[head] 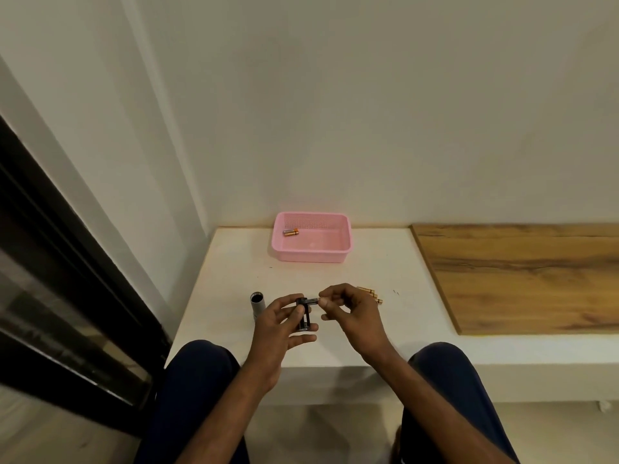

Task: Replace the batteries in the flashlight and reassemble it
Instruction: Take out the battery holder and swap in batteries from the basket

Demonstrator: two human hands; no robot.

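battery holder point(304, 314): a black cage held above the near edge of the white ledge point(234, 262), its long axis running toward and away from the person.
battery point(312, 301): lay crosswise at the holder's far end, long axis left to right, tip at the cage; going in or coming out could not be told.
right hand point(348, 311): the nearer one, fingertips pinched on the battery's outer end.
left hand point(279, 324): curled loosely around the holder.
flashlight body point(258, 304): stood open-mouthed just left of the left hand.
spare batteries point(370, 294): lay behind the right hand.
pink basket point(313, 254): further back, holding one battery point(290, 232).
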